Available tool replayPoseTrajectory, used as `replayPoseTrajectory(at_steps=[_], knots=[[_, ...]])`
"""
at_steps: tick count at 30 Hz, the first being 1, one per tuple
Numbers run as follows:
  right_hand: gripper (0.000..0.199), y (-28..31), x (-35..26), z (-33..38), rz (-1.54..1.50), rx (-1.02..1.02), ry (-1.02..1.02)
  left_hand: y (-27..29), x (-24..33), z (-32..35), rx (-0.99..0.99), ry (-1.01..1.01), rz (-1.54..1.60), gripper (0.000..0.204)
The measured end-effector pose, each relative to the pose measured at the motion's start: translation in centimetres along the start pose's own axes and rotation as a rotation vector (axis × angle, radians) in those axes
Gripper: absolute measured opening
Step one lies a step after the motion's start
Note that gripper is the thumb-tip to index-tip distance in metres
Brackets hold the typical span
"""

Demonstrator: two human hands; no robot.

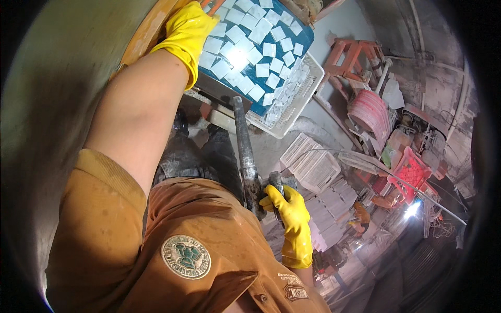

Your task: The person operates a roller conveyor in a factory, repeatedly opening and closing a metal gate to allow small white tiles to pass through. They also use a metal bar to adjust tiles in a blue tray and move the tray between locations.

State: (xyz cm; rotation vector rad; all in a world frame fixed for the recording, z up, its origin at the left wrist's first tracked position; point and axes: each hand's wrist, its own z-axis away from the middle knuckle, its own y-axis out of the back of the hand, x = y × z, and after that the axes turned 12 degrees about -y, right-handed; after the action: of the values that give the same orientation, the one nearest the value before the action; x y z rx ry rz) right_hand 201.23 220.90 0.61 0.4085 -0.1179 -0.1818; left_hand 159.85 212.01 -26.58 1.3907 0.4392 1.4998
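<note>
My left hand [188, 31], in a yellow rubber glove, reaches to the top edge beside a blue-green surface [252, 105]. Its fingers are mostly out of sight, near a thin orange piece [213, 6]. Square and oblong white tiles [260, 31] lie spread over that surface. My right hand [293, 216], gloved in the same yellow, is closed round a dark, dirty grip-like piece [276, 182] close to my body. Just left of it a tapered grey metal pipe [244, 135] points toward the tiles; whether the two join is unclear.
A white plastic basket [284, 128] holding small pieces adjoins the tiled surface. Further right are a slotted cream crate [311, 163], an orange stool [350, 57], stacked pink-red basins [368, 112] and a red crate [408, 175]. Another person [360, 218] is beyond, near a bright light [412, 210].
</note>
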Motion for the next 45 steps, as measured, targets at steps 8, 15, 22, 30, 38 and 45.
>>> replayPoseTrajectory(at_steps=[8, 15, 22, 30, 38, 45], knots=[[0.039, -0.9, 1.1, 0.1, -0.074, -0.015, -0.017, 6.1, 4.7, 2.4, -0.148, 0.049, -0.062, 0.064], [0.038, -1.4, 2.1, -0.3, -0.083, -0.014, -0.010, 5.5, 4.5, 3.0, -0.109, 0.001, -0.102, 0.058], [0.038, -1.8, 2.0, 0.2, -0.101, -0.003, -0.022, 5.1, 3.9, 2.9, -0.039, -0.009, -0.089, 0.056], [0.038, -2.5, 2.3, 0.2, -0.134, 0.012, -0.033, 7.1, 6.3, 3.3, -0.128, 0.216, -0.058, 0.060], [0.037, -2.7, 3.2, -1.0, -0.203, -0.007, -0.009, 0.6, -2.7, -1.3, 0.089, -0.152, -0.031, 0.071], [0.038, -2.8, 6.3, -4.8, -0.486, -0.027, -0.033, 1.8, -0.1, -0.3, 0.250, -0.426, -0.389, 0.086]])
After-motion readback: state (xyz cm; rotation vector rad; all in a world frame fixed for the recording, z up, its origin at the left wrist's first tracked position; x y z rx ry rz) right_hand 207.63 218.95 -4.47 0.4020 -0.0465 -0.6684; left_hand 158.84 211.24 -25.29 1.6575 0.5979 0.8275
